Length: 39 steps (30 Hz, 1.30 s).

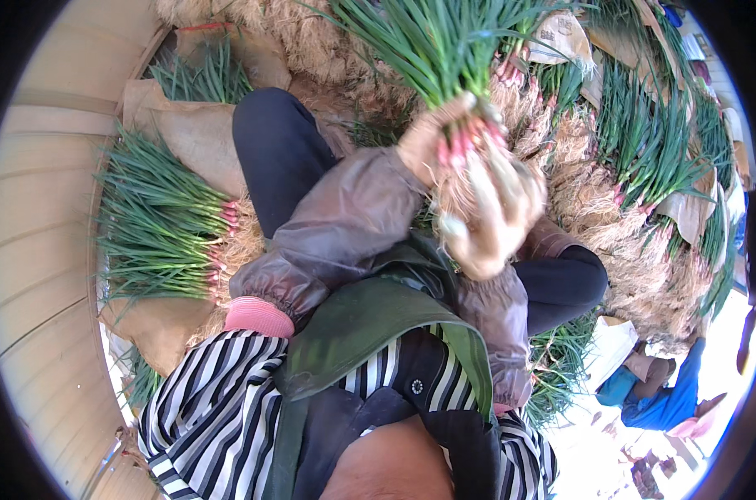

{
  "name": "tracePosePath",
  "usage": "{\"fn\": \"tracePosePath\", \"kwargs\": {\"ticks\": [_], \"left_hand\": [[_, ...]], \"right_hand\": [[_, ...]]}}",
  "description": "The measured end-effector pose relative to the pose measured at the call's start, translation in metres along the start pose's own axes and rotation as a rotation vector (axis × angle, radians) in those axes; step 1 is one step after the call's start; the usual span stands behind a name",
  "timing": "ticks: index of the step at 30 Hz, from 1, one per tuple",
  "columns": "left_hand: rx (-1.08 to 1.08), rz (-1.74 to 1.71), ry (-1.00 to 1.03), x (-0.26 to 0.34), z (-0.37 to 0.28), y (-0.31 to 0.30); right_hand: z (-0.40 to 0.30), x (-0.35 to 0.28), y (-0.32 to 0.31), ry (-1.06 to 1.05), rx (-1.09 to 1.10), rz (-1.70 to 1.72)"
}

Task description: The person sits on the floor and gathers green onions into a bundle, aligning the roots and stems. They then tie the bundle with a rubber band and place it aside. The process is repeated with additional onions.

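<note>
My left hand (419,145) grips a large bunch of spring onions (456,59) around the lower stems, above their pink bulbs. The green leaves fan out towards the top of the view. Pale stringy roots (445,194) hang from the bulbs towards my lap. Against these roots is my right hand (499,219), blurred, its fingers spread and not closed around the bunch. Brown sleeve covers reach to both wrists. Below the hands lies a dark green apron (378,331) over my lap.
To the left, more spring onions (165,225) lie in a row beside sacking (184,134) and a panelled wall (46,250). Rooted bunches (646,137) are heaped on the right. Loose greens (559,369) lie beside my right knee. Blue clothing (662,400) shows at lower right.
</note>
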<state>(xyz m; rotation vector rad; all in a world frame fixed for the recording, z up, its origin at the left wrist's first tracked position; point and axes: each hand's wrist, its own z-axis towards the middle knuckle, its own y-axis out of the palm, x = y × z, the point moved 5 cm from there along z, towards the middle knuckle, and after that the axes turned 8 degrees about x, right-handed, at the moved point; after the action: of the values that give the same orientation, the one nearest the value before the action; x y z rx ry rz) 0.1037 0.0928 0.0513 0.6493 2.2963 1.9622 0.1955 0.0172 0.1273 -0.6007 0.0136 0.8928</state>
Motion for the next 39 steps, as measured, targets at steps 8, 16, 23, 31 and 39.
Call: {"fn": "tracePosePath", "kwargs": {"ticks": [8, 16, 23, 31, 39], "left_hand": [[-0.194, -0.521, -0.331, -0.028, -0.030, -0.012], [0.127, 0.001, -0.014, -0.033, -0.042, -0.010], [0.215, 0.544, 0.136, -0.036, -0.053, 0.012], [0.171, 0.562, 0.465, 0.089, -0.111, 0.044], [0.549, 0.587, 1.194, 0.319, -0.309, 0.048]], "right_hand": [[0.011, -0.029, 0.023, -0.217, -0.031, 0.177], [0.010, -0.005, -0.010, -0.061, -0.130, 0.228], [0.010, 0.029, -0.016, 0.261, -0.161, 0.281], [-0.052, 0.001, 0.027, 0.812, -0.433, 0.566], [-0.125, 0.102, 0.083, 1.063, -0.604, 0.211]]}}
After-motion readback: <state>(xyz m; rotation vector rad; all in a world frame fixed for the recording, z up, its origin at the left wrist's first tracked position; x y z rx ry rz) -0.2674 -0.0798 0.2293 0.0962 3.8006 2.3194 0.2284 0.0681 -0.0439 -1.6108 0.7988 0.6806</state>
